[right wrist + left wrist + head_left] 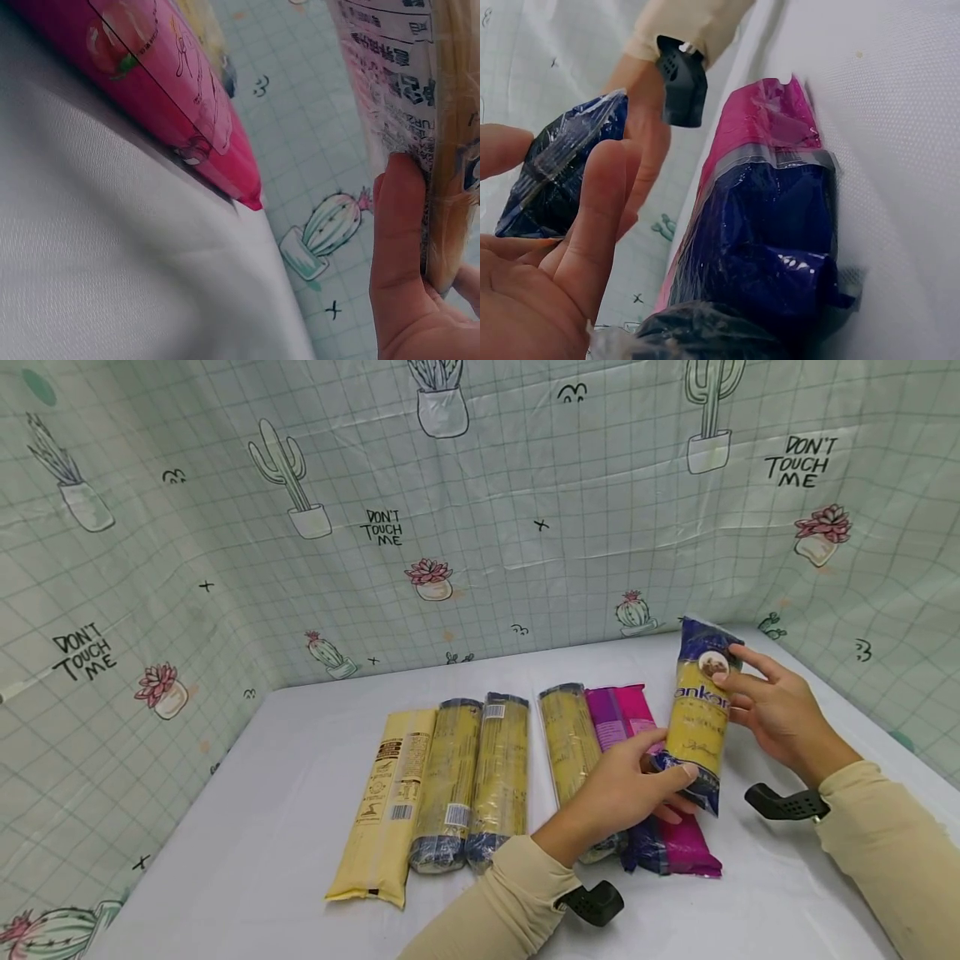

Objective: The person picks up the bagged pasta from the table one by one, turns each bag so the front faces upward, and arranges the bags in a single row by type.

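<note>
Both hands hold a yellow and blue pack of spaghetti (696,718) up at the right side of the table, tilted, its printed front toward the head camera. My right hand (783,714) grips its upper right edge; the right wrist view shows straight strands (454,112) through the clear film. At the blue lower end, my left hand (618,789) holds the pack between thumb and fingers, and in the left wrist view that blue end (566,165) sits between them. Below the hands lies a pink and purple packet (686,847), partly covered by the left hand and the held pack.
Left of the pink packet lies another yellow pack (567,718), partly behind the left hand. Further left, two similar packs (450,768) (501,768) lie beside a cream packet (382,810). A patterned cloth (495,468) rises behind the white table (247,827).
</note>
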`<action>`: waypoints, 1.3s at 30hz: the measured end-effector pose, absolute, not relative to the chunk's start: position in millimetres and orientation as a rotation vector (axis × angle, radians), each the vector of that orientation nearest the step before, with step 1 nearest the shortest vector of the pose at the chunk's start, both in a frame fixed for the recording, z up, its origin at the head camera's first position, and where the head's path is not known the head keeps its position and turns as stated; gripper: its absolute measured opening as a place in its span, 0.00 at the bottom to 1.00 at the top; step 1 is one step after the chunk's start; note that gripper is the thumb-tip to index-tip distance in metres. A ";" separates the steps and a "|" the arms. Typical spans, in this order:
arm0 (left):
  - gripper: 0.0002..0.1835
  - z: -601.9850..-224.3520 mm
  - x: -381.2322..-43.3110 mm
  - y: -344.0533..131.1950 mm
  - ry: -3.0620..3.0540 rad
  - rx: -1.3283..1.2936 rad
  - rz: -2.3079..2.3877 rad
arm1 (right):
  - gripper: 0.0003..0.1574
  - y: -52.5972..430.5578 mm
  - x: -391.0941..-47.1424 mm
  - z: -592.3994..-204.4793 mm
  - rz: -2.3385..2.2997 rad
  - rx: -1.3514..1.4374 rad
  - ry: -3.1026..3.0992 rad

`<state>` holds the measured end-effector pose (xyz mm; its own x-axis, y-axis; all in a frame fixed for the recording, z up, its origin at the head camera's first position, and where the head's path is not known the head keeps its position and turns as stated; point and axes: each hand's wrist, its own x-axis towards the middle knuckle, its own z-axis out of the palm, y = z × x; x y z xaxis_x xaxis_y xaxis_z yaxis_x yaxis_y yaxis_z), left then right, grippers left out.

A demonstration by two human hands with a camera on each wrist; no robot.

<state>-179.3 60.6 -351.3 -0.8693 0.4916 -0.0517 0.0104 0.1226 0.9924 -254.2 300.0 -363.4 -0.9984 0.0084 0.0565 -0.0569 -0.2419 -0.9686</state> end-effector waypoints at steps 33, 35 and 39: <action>0.31 -359.2 -162.7 75.7 2.491 0.612 1.130 | 0.51 315.0 -265.0 -378.6 2.021 0.137 -2.616; 0.33 -360.5 -163.0 77.2 2.572 0.684 0.996 | 0.51 314.7 -265.4 -379.6 2.007 0.133 -2.620; 0.27 -363.5 -163.9 80.5 2.716 0.833 0.731 | 0.49 313.4 -266.4 -381.6 1.965 0.095 -2.622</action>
